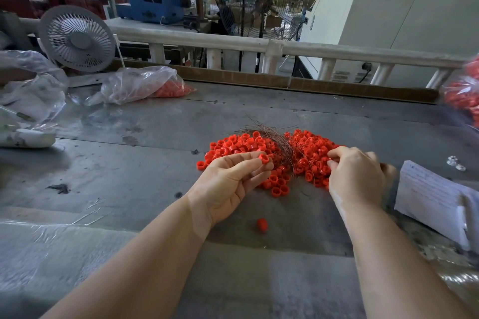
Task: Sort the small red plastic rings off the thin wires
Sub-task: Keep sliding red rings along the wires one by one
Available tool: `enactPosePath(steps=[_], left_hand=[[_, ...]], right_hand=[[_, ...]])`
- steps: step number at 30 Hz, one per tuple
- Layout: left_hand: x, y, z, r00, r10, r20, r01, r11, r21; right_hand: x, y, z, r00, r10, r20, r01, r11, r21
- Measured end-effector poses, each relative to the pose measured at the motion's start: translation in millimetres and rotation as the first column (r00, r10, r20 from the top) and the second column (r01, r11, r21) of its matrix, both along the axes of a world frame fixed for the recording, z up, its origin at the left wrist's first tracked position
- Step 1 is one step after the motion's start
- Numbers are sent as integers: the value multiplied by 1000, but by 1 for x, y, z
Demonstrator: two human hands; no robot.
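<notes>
Spreading across the grey table (129,168), the pile of red rings (274,155) lies at the twelve o'clock side of both hands, split by a tangle of thin wires (277,141) that arcs through its middle. The rings look light, hard and smooth, likely to roll or skid if nudged, so each is best pinched across its outer wall. The wires look springy and fine, apt to snag; taking them near a ring seems safer than pulling on the bundle.

The left hand (230,184), palm up at the pile's seven o'clock edge, pinches one ring (264,158) between thumb and fingertips. The right hand (357,176), at the pile's four o'clock edge, has its fingers curled into the rings and wires; what exactly it grips I cannot tell.

One stray ring (262,224) lies at the left hand's five o'clock, apart from the pile.
</notes>
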State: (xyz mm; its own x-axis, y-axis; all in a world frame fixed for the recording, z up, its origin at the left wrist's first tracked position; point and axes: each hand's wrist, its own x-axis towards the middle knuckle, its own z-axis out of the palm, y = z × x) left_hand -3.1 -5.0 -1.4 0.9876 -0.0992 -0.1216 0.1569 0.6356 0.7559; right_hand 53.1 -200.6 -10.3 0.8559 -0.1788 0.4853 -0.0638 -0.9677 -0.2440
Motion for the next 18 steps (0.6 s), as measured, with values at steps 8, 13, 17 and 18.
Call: enactPosePath(steps=[8,13,17,18], left_hand=[[-2,-2,3,1000,-1,1,1,999,32],[-2,-1,3,1000,-1,-4,1,999,38],[-2,-1,2,1000,0,-8,0,999,39],[-2,-1,2,1000,0,-8,0,999,42]], right_hand=[[1,1,-1,997,60,39,-62,996,66],[0,1,0,996,88,0,-87,994,67],[-1,2,4,994,105,34,-109,987,116],[-2,2,5,992,120,38,-124,984,131]])
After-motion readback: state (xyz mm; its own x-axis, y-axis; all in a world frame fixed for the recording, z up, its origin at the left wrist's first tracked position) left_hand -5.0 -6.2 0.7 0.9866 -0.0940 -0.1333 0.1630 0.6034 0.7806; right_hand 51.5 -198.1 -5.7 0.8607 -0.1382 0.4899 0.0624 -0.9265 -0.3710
